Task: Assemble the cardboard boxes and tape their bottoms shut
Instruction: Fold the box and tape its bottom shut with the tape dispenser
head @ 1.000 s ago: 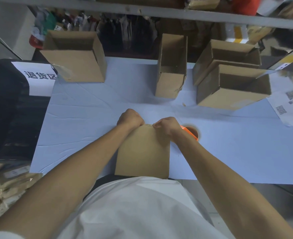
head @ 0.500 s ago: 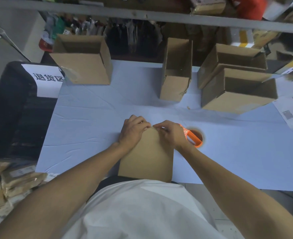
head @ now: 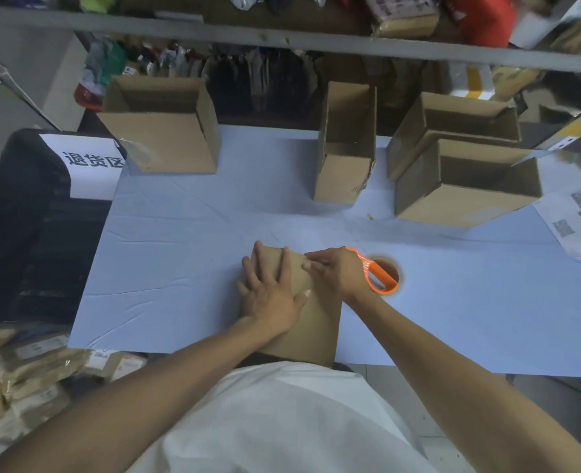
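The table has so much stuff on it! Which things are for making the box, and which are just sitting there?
For the job:
- cardboard box under both hands
- left hand, pressed flat on it
- right hand, at its far edge
- orange tape dispenser
- four open boxes at the back

Just lying about:
- printed paper sheet
- white sign
- wrapped packets

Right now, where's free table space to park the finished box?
Free: the left side of the table, between the big open box and the near edge; also near right, past the tape dispenser. Crowded: far right, stacked boxes and papers.
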A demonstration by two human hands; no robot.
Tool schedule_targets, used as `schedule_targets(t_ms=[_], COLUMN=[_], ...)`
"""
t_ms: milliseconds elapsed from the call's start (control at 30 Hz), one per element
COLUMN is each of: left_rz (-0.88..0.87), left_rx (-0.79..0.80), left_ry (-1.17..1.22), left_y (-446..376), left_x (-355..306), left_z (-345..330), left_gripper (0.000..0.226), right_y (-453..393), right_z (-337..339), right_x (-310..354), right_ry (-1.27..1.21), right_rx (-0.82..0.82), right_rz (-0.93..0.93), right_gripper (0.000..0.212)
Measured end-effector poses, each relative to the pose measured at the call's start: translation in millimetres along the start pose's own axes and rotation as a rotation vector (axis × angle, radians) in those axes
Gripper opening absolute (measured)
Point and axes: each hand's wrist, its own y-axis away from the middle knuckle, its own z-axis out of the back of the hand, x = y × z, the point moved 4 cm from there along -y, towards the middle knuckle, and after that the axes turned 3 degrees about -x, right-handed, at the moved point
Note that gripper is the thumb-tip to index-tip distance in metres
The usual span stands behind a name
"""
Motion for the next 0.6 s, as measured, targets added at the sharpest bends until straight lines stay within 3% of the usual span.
schedule_targets(t_ms=[100,167,233,400,600], left_rz=[-0.261,-0.48,-0.576,-0.364,-0.491], left_rx=[-0.08,-0.041,-0.036,-0.115,-0.118], left_ry=[-0.097,-0.137,-0.186,-0.115,-0.08], left_y=[-23.4,-41.4,-54.3,-39.7,-45.5], left_x=[2.0,1.7,0.1,-6.8,3.5], left_z=[14.9,24.0,31.1,18.0,27.7], left_gripper=[0.091,0.095,0.095,0.075,0.065], right_y=[6.6,15.9,21.5,19.9,36.4], right_z=[2.5,0.9,0.8,2.2,-23.6], right_x=[-8.7,-17.2,-20.9,-16.8,-11.3], right_ry=[0.027,0.031,0.066,0.145,0.029], right_rx=[-0.105,-0.177,-0.251,-0.29,-0.217], right_rz=[-0.085,-0.11,-0.102,-0.147,-0.228], right_gripper=[0.016,0.016,0.017,0.024,0.031])
